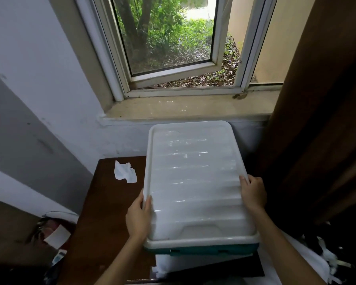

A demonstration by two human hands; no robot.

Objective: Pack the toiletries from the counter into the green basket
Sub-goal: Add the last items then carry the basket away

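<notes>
While both hands grip the white lid (195,177), left hand (139,214) on its left edge and right hand (253,194) on its right edge, the green basket (206,248) sits under the lid, below the window sill (183,109). 0 toiletries visible; can't tell what's packed. Torn paper (124,171) lies left of the lid.

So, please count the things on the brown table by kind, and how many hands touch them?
White lid on the green basket: 1
Green basket: 1
Crumpled white paper: 1
Hands on the lid, left hand and right hand: 2
Total: 3 things on the table, 2 hands
</notes>
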